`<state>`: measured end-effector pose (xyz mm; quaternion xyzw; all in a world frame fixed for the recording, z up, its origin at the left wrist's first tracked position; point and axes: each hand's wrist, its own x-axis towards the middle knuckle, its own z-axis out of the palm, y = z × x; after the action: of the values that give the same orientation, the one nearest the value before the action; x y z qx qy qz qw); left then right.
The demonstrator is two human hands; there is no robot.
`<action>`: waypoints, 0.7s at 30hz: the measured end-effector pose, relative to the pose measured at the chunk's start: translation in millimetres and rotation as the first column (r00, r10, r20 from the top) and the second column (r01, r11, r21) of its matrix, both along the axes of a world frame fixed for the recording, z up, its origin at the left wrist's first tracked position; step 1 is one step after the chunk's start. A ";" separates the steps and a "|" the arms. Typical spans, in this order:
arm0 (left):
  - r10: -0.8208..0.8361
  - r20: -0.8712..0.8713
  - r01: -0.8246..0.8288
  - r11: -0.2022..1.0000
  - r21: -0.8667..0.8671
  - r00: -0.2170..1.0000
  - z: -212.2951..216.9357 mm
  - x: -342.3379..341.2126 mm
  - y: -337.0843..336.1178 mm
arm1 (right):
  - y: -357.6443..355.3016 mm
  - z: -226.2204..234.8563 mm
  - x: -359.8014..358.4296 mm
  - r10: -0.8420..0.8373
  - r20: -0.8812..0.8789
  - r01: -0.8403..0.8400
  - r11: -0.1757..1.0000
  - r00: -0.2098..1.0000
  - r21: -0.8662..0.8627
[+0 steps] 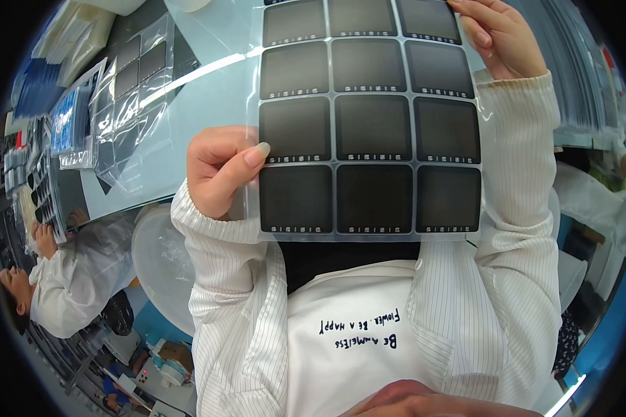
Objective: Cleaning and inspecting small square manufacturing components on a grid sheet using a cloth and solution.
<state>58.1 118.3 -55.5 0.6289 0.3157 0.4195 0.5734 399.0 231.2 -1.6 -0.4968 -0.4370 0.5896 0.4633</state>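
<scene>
Dark-panelled plastic sheet [373,128]: raised beside the desk [209,104].
Left hand [219,170]: pinching its left edge.
Right hand [502,35]: pinching its right edge, farther up.
Risk: bending or slipping — lower right corner apparently unsupported.

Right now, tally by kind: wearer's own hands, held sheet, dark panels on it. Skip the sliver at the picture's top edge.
Hands: 2 (left hand, right hand)
Sheet: 1
Dark panels: 12 (4 rows of 3, top row partly cut off)
Total: 15
</scene>
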 end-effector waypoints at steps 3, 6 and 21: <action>0.020 0.014 -0.021 1.000 0.015 1.000 3.2 2.0 -1.3 | 1.1 -0.9 -0.8 0.001 -0.004 -0.001 1.000 1.000 -0.030; 0.013 0.066 -0.013 1.000 0.014 0.998 1.1 1.2 -1.4 | 0.2 -0.7 -4.7 0.000 -0.029 -0.001 0.999 1.000 -0.036; 0.176 -0.289 -0.151 0.983 0.107 0.941 3.8 15.5 -58.9 | -31.2 -28.6 -5.9 0.073 0.207 -0.087 0.994 0.976 0.062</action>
<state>73.6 59.4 -51.7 0.6798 0.4317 0.3791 0.4558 393.0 200.0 -30.2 -0.5200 -0.5225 0.5379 0.4090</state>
